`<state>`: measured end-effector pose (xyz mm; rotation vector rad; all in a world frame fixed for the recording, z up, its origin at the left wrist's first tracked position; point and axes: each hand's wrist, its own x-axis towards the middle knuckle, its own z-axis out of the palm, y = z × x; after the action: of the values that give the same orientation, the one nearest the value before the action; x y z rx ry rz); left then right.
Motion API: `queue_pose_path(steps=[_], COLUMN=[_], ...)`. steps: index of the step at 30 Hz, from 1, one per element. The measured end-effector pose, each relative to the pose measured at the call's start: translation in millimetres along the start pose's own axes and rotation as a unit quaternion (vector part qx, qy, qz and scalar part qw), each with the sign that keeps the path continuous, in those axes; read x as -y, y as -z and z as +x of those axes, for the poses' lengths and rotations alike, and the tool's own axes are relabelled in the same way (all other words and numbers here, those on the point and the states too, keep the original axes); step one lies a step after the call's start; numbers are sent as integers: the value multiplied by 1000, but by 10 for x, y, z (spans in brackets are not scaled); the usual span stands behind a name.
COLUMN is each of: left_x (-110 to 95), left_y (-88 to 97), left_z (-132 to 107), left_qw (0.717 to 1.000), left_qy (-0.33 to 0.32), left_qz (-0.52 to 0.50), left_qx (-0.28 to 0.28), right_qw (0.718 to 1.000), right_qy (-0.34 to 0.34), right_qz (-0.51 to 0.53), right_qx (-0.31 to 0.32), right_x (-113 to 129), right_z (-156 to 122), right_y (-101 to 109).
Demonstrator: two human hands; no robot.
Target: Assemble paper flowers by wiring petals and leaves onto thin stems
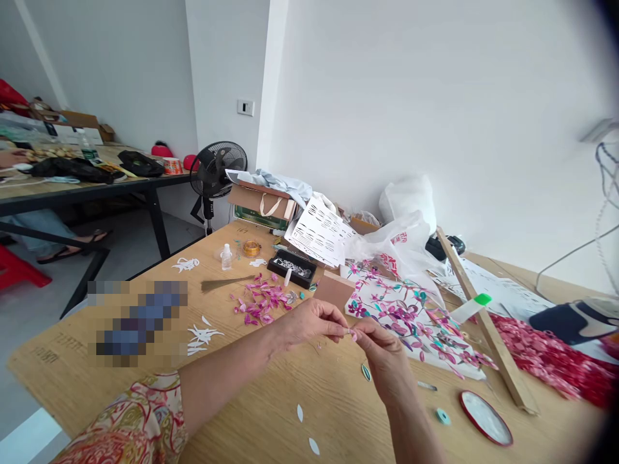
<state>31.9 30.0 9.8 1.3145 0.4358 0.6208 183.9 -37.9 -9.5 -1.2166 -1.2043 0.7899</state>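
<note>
Pale wood-grained tabletop runs back to a plain white wall. Through the head camera I see both hands meeting above it, fingers curled and nearly closed. The left hand pinches a tiny pale-pink piece between thumb and forefinger, and the right hand pinches it from the other side; at this size I can only say it looks like a petal. Beside the right hand I count one teal leaf shape with white edging, and nearer the camera two white pointed ovals. Beyond the left arm lies one loose heap of magenta petals, too jumbled for me to count. Past that sit one open black box and one small clear bottle. Off to the right are one turquoise ring, one round red-rimmed disc and one long wooden bar.
</note>
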Motion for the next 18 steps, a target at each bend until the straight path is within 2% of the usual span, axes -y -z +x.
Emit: queue_pose_path(steps=[4, 9, 13, 18], left_x=[40, 111, 143, 196], left_y=[-47, -83, -72, -60], left_z=[18, 38, 52, 76], left_qw=[998, 978, 951, 962], left_qy=[-19, -76, -126, -105], left_qz=[-1, 145, 241, 207], left_qx=[-64, -129, -147, -145], right_qw=[999, 994, 990, 987], right_qy=[11, 17, 11, 13], right_qz=[23, 42, 48, 39], right_qx=[-43, -101, -130, -157], right_x=[-105, -135, -142, -161], right_z=[-49, -73, -88, -84], right_y=[-108, -198, -240, -287])
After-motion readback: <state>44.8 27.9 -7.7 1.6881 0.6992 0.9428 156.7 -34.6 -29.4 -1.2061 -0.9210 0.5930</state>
